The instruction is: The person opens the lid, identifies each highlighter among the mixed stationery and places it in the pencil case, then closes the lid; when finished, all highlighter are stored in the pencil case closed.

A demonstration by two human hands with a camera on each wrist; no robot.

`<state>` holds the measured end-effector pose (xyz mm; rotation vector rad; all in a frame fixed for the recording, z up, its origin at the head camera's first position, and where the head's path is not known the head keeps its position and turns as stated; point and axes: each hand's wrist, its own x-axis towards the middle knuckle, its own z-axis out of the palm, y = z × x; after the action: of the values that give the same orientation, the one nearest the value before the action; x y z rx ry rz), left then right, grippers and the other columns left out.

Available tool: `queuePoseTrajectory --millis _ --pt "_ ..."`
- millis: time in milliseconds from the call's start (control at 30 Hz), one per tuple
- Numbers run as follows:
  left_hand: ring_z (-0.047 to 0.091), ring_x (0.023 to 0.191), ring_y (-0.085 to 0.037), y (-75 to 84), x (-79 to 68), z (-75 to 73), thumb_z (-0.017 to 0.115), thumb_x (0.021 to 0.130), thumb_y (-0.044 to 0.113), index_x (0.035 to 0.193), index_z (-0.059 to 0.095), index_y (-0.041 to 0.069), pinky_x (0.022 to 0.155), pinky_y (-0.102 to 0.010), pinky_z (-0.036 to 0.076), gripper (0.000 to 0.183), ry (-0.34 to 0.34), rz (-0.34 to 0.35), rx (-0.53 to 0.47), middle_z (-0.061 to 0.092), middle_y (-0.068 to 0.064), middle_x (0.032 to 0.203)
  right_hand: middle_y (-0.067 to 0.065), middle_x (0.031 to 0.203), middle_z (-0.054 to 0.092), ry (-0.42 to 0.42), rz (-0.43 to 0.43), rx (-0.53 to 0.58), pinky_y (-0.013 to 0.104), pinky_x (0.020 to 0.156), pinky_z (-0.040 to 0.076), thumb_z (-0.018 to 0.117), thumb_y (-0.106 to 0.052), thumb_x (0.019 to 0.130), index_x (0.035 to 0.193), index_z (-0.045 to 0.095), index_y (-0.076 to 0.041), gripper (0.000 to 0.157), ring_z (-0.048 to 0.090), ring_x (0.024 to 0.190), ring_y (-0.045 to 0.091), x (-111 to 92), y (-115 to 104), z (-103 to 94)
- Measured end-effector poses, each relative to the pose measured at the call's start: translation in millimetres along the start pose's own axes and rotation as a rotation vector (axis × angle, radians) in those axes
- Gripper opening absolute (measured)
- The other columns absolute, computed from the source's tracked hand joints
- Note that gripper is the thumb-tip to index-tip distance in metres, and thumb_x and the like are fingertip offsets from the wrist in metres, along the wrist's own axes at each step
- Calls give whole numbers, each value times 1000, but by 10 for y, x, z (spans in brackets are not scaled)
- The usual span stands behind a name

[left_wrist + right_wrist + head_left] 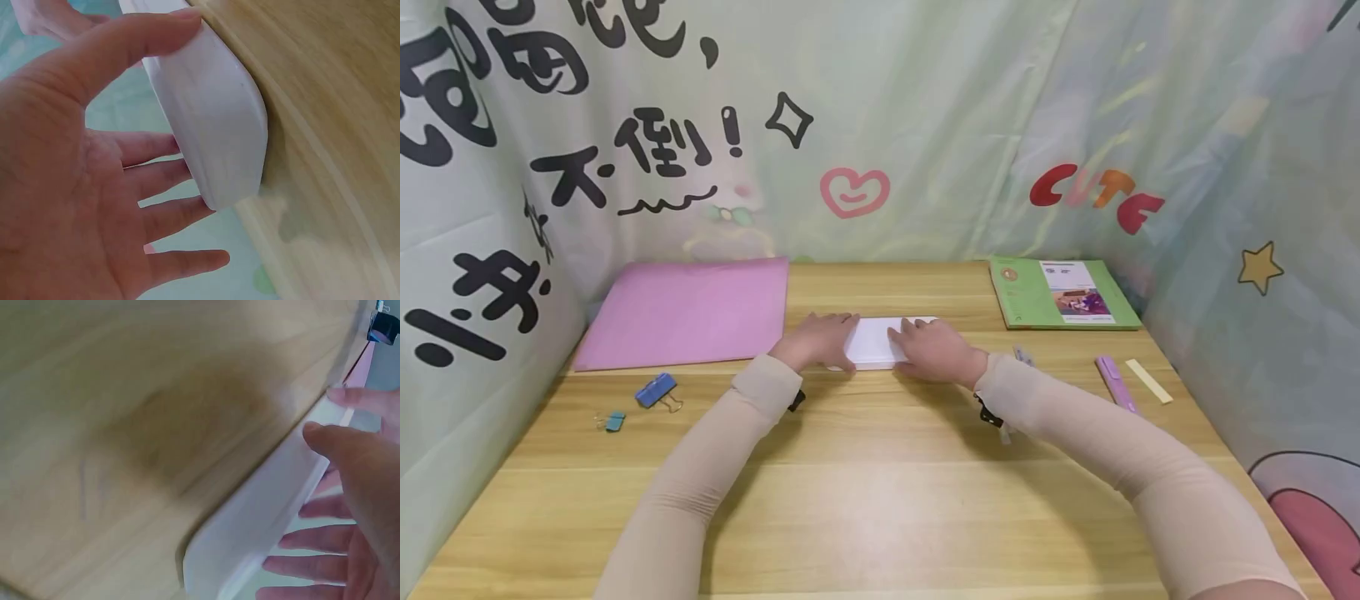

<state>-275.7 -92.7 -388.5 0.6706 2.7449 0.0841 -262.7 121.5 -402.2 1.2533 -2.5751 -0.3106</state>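
A flat white box (872, 350) with rounded corners lies on the table in front of me, between my two hands. My left hand (818, 340) holds its left end. In the left wrist view the left thumb lies along the box's side (219, 125), with several fingertips at the opposite edge and the little finger free. My right hand (942, 352) covers the right part of the box, fingers over its top. The right wrist view shows the right thumb (325, 437) against the box's side and the other fingers beyond its far edge.
A pink folder or sheet (692, 312) lies back left, a green packet (1026, 292) back right. Blue (657, 389) and teal (615, 421) binder clips sit at left. At right are a purple pen-like item (1115, 382), a pale strip (1148, 382) and a small grey item (1022, 356).
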Motion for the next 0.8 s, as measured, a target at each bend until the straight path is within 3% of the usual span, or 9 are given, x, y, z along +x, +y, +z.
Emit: queuePoseTrajectory --millis 167,400,800 --pt "23 125 -25 -40 47 -40 67 68 48 139 14 8 99 -45 21 98 -37 27 -31 19 -9 141 18 95 58 66 -28 -84 35 42 43 55 -47 78 98 57 5 56 56 63 26 88 -73 38" --pt "24 125 -26 -61 78 -92 66 70 45 139 12 5 101 -37 22 96 -106 52 -32 18 -12 141 24 102 57 -2 -108 -171 36 55 51 45 -36 86 110 54 8 51 59 72 31 118 -126 50" --pt "25 124 -30 -87 73 -50 65 69 48 139 15 9 100 -47 19 94 -55 49 -5 21 -10 141 26 105 55 -28 -168 -222 36 64 51 41 -31 88 114 51 8 49 60 78 32 120 -104 34"
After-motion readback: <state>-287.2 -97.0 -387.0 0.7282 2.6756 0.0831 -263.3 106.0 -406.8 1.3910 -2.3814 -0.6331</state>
